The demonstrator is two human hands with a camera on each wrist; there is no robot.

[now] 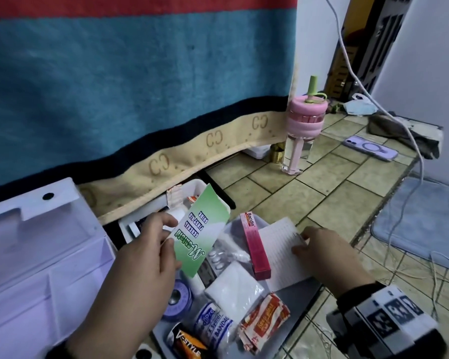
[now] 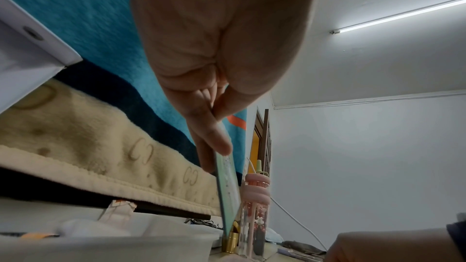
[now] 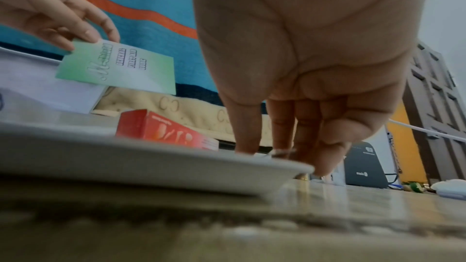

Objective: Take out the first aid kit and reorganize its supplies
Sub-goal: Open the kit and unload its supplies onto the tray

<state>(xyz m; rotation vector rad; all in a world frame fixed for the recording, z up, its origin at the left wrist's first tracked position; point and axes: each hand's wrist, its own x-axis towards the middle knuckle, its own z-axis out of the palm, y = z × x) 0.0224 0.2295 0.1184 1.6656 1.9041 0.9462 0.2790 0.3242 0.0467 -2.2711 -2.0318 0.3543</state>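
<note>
My left hand pinches a green first aid guide booklet, lifted above the supplies. The white first aid kit box stands open at the left. A grey tray on the floor carries a pink Bacidin box, a gauze pad, a bandage roll, plaster packets, a tape roll and pill blisters. My right hand pinches the right edge of a lined white sheet lying on the tray.
A striped blanket hangs behind the kit, with a white inner tray below its hem. On the tiled floor to the right are a pink water bottle, a purple phone, loose white cables and a blue mat.
</note>
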